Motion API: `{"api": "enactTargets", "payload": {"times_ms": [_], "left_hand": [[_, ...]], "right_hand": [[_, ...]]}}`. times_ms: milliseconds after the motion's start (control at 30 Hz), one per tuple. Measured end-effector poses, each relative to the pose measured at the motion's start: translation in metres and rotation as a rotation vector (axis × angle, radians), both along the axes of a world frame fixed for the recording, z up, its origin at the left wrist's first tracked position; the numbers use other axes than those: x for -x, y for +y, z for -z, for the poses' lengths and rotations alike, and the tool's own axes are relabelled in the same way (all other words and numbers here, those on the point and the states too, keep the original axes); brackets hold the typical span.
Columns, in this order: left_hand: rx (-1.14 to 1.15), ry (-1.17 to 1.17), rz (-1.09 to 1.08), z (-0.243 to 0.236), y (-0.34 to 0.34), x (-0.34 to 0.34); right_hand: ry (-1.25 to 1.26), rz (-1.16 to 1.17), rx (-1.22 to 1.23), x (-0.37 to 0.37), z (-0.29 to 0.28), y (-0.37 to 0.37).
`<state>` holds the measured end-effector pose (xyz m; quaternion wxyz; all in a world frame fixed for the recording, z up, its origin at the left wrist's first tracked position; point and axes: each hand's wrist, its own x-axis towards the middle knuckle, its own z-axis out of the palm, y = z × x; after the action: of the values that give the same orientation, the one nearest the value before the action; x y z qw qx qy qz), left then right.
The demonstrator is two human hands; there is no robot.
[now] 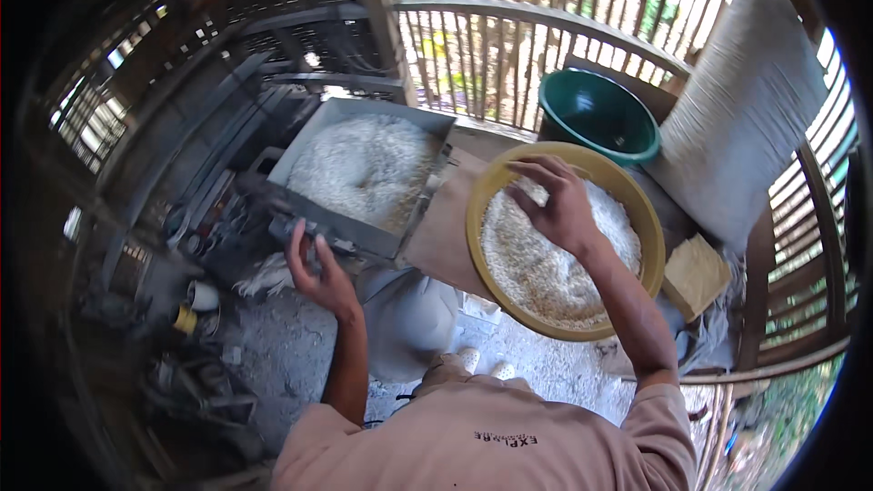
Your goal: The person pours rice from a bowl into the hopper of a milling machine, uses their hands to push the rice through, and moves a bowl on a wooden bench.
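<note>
My right hand (556, 205) hovers over a mustard-yellow basin (582, 335), its fingers bent but apart and nothing visible in them. The basin is filled with loose whitish grain (536, 277). To the left, a square grey metal hopper (332, 220) holds more of the same pale grain (359, 164), with a shallow dip near its middle. My left hand (323, 277) is raised just off the hopper's near side, its fingers spread and no object in them. Whether it touches the hopper's edge I cannot tell.
A dark green basin (600, 114) stands behind the yellow one. A large white sack (750, 100) leans at the right, above a tan block (696, 277). A grey sack-like bulk (409, 318) sits below the hopper. Clutter fills the left side; a slatted wall (509, 64) closes the back.
</note>
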<state>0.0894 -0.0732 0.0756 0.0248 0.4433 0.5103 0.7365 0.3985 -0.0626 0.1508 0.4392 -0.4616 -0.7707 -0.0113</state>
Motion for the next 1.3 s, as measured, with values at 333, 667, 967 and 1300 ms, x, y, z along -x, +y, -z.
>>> {"api": "enactTargets", "payload": {"times_ms": [333, 667, 967, 1300], "left_hand": [[0.749, 0.946, -0.118, -0.063, 0.133, 0.073], [0.734, 0.950, 0.101, -0.086, 0.155, 0.078], [0.574, 0.854, 0.135, -0.085, 0.163, 0.076], [0.695, 0.764, 0.292, -0.072, 0.145, 0.078]], "right_hand": [[-0.799, -0.455, 0.566, 0.158, -0.032, 0.081], [-0.655, -0.004, 0.470, 0.167, -0.030, 0.169], [-0.618, -0.046, 0.341, 0.208, -0.035, 0.217], [-0.802, -0.429, 0.390, 0.230, -0.023, 0.183]]}}
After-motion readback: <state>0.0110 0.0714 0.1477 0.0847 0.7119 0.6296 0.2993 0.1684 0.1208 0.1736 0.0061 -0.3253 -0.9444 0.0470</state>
